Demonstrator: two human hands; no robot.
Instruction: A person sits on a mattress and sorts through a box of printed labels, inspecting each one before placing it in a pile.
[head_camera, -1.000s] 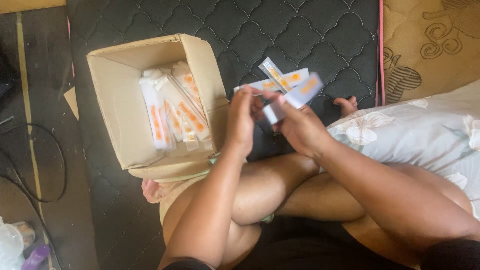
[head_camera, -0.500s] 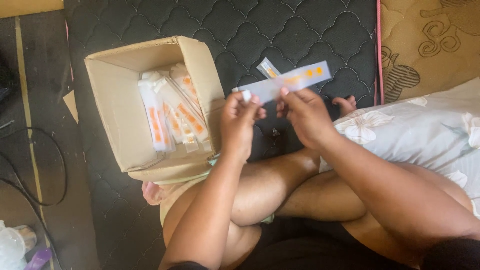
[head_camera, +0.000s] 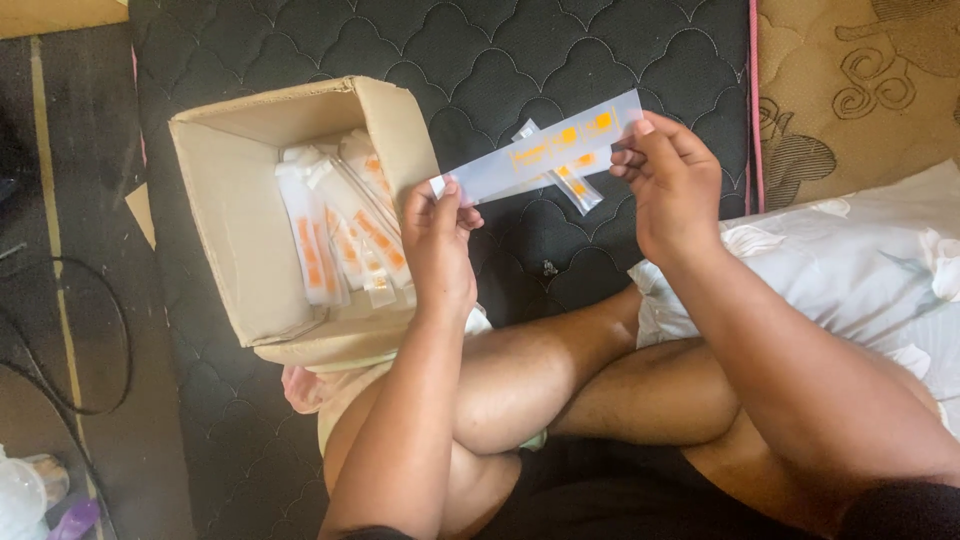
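Observation:
I hold a long flat white packet with orange marks (head_camera: 545, 152) stretched between both hands above a dark quilted mattress (head_camera: 520, 60). My left hand (head_camera: 437, 245) pinches its left end, and my right hand (head_camera: 668, 180) grips its right end. A second, smaller packet (head_camera: 572, 185) hangs behind it under my right fingers. To the left an open cardboard box (head_camera: 230, 230) lies tilted, with several similar white and orange packets (head_camera: 345, 230) inside.
My crossed bare legs (head_camera: 560, 380) fill the lower middle. A white pillow (head_camera: 860, 270) lies at the right, a patterned tan rug (head_camera: 860, 90) beyond it. A black cable (head_camera: 100, 330) runs over the floor at left, with plastic items (head_camera: 40, 495) in the bottom left corner.
My hands have moved apart and pulled the long packet out straight. It was bunched with other packets between my hands a second ago.

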